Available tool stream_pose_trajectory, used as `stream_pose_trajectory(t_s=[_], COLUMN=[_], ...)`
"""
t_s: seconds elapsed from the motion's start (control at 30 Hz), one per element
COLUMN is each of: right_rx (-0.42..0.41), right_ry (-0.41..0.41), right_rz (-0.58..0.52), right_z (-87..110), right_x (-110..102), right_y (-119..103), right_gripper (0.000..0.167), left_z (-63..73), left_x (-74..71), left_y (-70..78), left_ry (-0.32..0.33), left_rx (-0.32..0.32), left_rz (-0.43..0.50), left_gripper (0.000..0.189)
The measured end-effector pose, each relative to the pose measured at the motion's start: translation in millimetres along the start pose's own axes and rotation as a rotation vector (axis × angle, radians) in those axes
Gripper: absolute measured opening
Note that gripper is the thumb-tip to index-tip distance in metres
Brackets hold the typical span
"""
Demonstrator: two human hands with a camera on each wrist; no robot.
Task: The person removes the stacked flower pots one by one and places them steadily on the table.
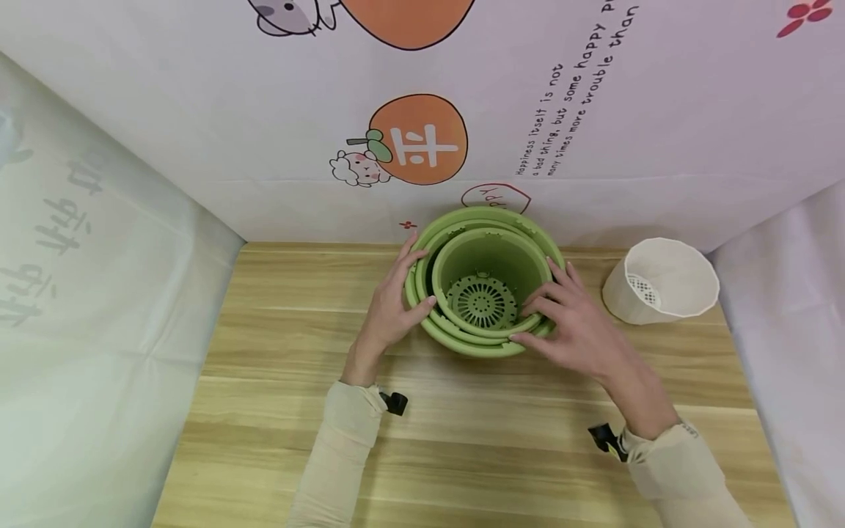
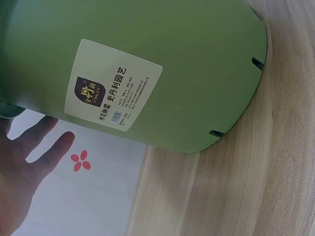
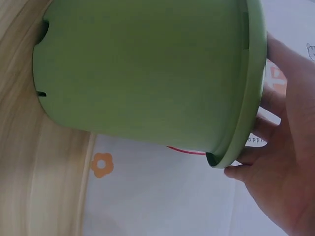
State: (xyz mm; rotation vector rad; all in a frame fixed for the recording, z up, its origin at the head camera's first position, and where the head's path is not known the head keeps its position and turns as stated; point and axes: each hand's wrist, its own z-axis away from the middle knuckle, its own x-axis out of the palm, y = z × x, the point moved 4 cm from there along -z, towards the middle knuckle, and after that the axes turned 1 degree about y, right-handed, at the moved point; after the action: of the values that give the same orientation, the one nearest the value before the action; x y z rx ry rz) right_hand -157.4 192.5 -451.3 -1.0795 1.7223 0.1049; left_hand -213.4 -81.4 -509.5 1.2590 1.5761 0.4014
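Observation:
Several green plastic flower pots of different sizes stand nested on the table. The outer pot (image 1: 485, 350) has a wide rim and, in the left wrist view, a white label (image 2: 113, 84) on its wall. The inner pot (image 1: 488, 246) shows a slotted floor. My left hand (image 1: 391, 304) holds the left side of the stack, thumb over the rims and fingers at the outer edge. On the right, my right hand (image 1: 574, 323) grips the inner pot's rim, with some fingers curled inside it. Its fingertips are partly hidden behind the rim in the right wrist view.
A white pot (image 1: 660, 282) with a perforated bottom leans at the right on the wooden table (image 1: 488, 440). A printed white cloth (image 1: 277, 132) hangs behind the table, and light cloth sheets hang on both sides.

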Motion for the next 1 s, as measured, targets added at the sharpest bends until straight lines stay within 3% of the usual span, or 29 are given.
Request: stream_pose_trajectory(t_s=[0.2, 0.4, 0.7, 1.0], right_rx=[-0.011, -0.011, -0.087, -0.065], right_ry=[0.064, 0.082, 0.222, 0.282], right_rz=[-0.007, -0.008, -0.062, -0.12], right_z=[1.5, 3.4, 2.8, 0.6], right_x=[2.4, 4.6, 1.5, -2.5], right_y=[-0.3, -2.0, -7.5, -9.7], right_gripper=[0.056, 0.053, 0.05, 0.05], left_z=[0.2, 0.6, 0.7, 1.2], left_x=[-0.2, -0.3, 0.3, 0.1], left_y=[-0.1, 0.0, -1.1, -1.9], left_ry=[-0.004, -0.006, -0.009, -0.004], left_rx=[-0.003, -0.012, -0.027, -0.024], left_rz=[0.0, 0.002, -0.009, 0.001], left_gripper=[0.075, 0.075, 0.075, 0.075])
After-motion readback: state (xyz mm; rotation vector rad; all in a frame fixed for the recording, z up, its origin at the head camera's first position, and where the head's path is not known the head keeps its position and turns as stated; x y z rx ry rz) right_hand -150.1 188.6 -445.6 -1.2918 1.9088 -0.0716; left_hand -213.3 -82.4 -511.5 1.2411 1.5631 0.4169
